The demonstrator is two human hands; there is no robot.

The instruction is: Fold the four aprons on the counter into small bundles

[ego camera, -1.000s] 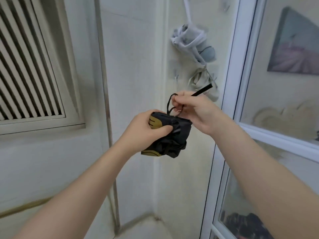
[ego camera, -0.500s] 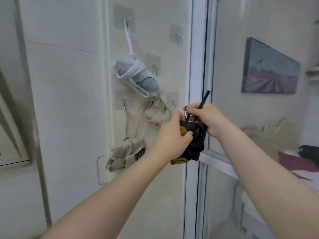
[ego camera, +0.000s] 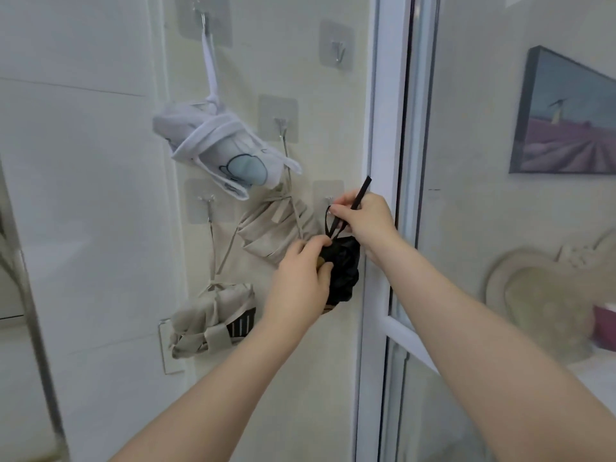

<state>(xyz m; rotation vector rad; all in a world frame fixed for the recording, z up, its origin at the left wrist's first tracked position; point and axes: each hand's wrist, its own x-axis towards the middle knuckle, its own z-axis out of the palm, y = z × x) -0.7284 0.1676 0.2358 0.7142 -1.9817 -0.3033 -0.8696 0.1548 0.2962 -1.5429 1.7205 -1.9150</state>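
Black apron bundle [ego camera: 343,271] is held up against the cream wall [ego camera: 320,378], just left of the white door frame [ego camera: 383,161]. Left hand [ego camera: 300,281] grips its side with curled fingers. Right hand [ego camera: 363,218] pinches the black strap [ego camera: 358,195] above it, at a clear adhesive hook [ego camera: 328,195]. Left of it hang three tied bundles: a beige bundle [ego camera: 276,228] touching the left hand, a white bundle [ego camera: 220,145] higher up, another beige bundle [ego camera: 210,318] lowest.
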